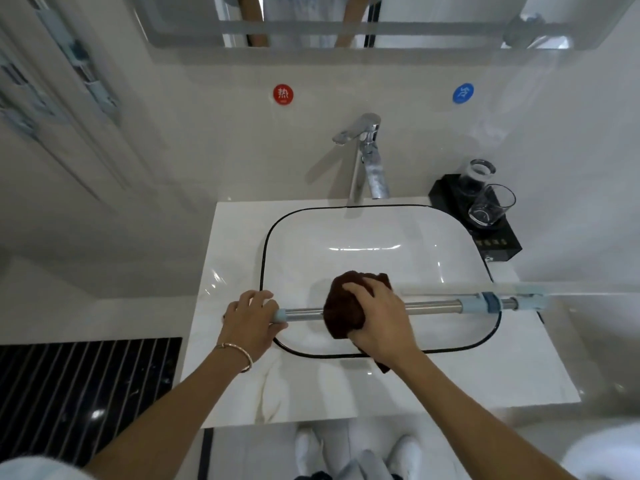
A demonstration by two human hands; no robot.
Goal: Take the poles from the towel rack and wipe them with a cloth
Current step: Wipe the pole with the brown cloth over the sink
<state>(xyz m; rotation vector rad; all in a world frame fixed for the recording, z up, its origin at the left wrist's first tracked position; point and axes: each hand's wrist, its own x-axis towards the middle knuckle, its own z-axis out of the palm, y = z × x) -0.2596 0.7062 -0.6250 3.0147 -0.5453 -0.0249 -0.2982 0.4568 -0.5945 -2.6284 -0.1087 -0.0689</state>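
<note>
A steel pole (433,306) with pale blue end caps lies level across the front of the white sink (433,233). My left hand (251,318) grips its left blue end. My right hand (379,317) holds a dark brown cloth (341,306) wrapped around the middle of the pole. The pole's right end, with a blue collar (490,302), reaches past the sink's right rim. The towel rack (72,64) with blue clips hangs blurred on the wall at the upper left.
A chrome faucet (369,157) stands behind the sink. Two glasses (488,202) sit on a black tray (498,240) at the right back of the marble counter (239,393). A dark striped mat (79,382) lies at lower left. A mirror (433,22) hangs above.
</note>
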